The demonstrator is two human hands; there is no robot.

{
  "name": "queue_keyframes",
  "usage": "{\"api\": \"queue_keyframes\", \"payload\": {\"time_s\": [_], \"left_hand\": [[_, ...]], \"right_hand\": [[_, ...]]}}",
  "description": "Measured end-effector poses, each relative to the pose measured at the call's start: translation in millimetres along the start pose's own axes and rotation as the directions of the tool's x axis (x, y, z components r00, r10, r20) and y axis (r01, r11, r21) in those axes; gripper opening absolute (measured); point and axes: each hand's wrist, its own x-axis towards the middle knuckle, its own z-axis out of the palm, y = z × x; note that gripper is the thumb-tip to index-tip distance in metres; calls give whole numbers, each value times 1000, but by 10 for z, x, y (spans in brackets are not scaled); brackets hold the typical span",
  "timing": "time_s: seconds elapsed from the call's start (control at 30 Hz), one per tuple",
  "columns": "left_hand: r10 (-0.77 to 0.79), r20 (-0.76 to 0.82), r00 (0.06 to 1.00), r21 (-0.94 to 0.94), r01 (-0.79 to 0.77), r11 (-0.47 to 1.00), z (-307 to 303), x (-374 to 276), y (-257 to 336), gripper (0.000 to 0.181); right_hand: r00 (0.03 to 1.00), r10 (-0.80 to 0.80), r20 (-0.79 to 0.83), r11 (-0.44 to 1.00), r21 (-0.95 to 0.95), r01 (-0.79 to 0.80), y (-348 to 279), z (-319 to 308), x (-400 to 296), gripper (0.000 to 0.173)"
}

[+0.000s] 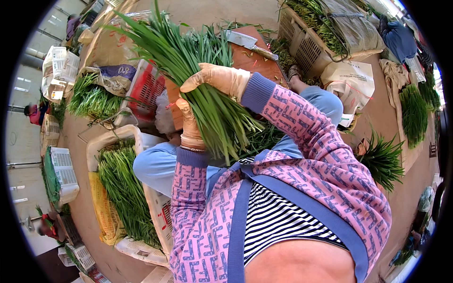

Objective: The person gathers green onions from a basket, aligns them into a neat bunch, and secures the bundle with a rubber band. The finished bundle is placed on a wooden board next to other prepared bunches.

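Note:
A thick bundle of long flat green leaves, apparently garlic chives [212, 113], slants across the space above my lap, pale cut ends toward me. My right hand [223, 80], in a stained pale glove, wraps over its middle from the right. From the left side my left hand [191, 123], gloved too, grips the same bundle lower down; its fingers are hidden behind the leaves. Beyond them a reddish wooden board [260, 70] carries a loose pile of green leaves [216, 49]. A cleaver [244, 40] with a wooden handle lies across that board's far part.
At my left knee stands a white plastic crate [92, 141] full of leaves. A red-and-white crate [141, 88] sits beside a sack [113, 49]. A beige crate [300, 39] of greens is at far right, near a white bag [350, 81]. Other people work around the edges.

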Motion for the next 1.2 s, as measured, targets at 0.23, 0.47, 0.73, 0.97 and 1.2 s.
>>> {"api": "queue_keyframes", "payload": {"time_s": [0.23, 0.47, 0.73, 0.97, 1.2], "left_hand": [[224, 57, 973, -166, -213, 963, -187, 201, -228, 95], [217, 268, 939, -446, -79, 892, -34, 171, 1, 89], [320, 314, 894, -294, -229, 928, 323, 176, -21, 98], [278, 124, 952, -419, -204, 885, -39, 337, 6, 76], [336, 280, 899, -355, -228, 907, 222, 197, 40, 89]], "right_hand": [[973, -210, 97, 108, -987, 122, -225, 150, 171, 85], [823, -567, -45, 508, -806, 305, -424, 157, -892, 88], [981, 194, -2, 819, -550, -163, -23, -218, -949, 61], [992, -59, -113, 779, -626, -25, -22, -180, -1020, 64], [995, -95, -2, 539, -841, 49, -100, -58, -1025, 44]]}}
